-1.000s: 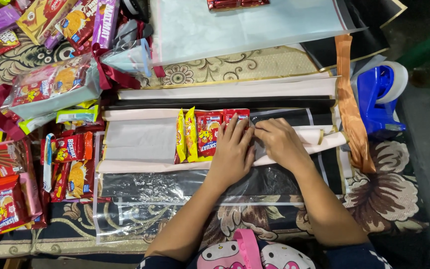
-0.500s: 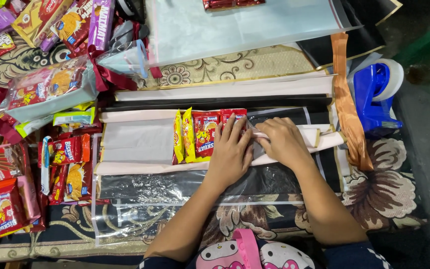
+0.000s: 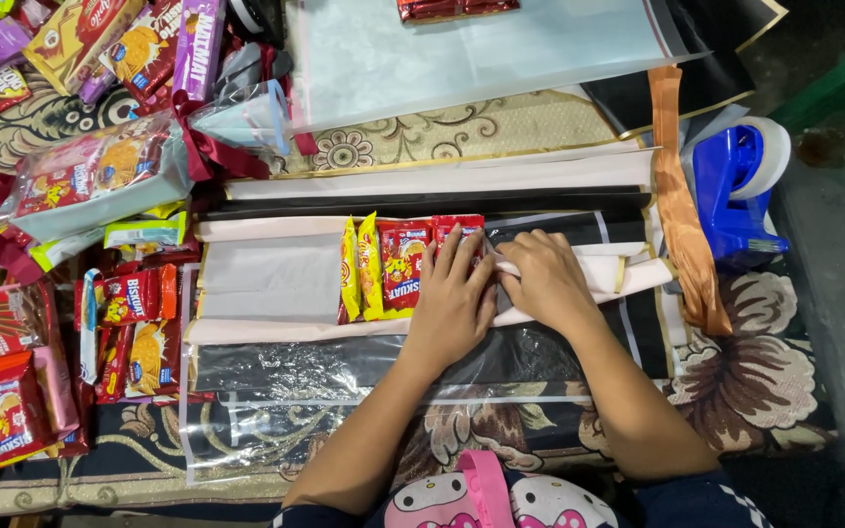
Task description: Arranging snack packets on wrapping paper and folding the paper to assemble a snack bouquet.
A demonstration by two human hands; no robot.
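snack packets (image 3: pixel 405 266): glossy foil | wrap sheet (image 3: pixel 344 364): clear shiny plastic (crinkled) | paper (image 3: pixel 266 279): matt

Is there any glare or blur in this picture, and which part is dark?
Head view: glare shows on the clear plastic sheet below the left hand; both hands and the red snack packets look sharp; the right edge beyond the blue tape dispenser falls into shadow.

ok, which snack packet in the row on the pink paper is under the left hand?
The rightmost red packet, under the left hand fingers. The red packet beside it and the two yellow packets lie uncovered.
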